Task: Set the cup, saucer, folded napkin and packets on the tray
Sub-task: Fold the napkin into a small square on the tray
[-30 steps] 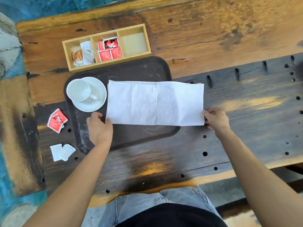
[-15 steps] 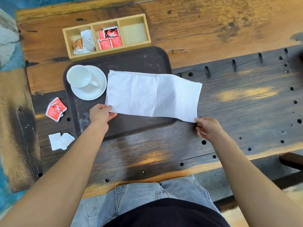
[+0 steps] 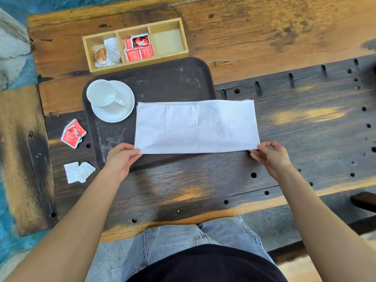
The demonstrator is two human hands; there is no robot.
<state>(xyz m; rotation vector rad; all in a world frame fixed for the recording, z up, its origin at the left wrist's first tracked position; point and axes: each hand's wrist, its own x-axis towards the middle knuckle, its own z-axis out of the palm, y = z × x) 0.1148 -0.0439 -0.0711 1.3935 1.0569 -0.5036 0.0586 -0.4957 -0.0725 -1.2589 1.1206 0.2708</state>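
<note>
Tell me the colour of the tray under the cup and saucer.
Dark brown tray, scuffed with pale marks, seen in the head view.

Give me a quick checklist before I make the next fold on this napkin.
1. Left hand pinching the near left corner of the napkin: ok.
2. Right hand pinching the near right corner: ok.
3. Napkin lying flat: ok.
4. Napkin fully on the tray: not ok, its right part overhangs onto the table.
5. Cup on saucer, clear of the napkin: ok.
6. Packets on the tray: not ok, red packets and white packets lie on the table left of it.
</note>
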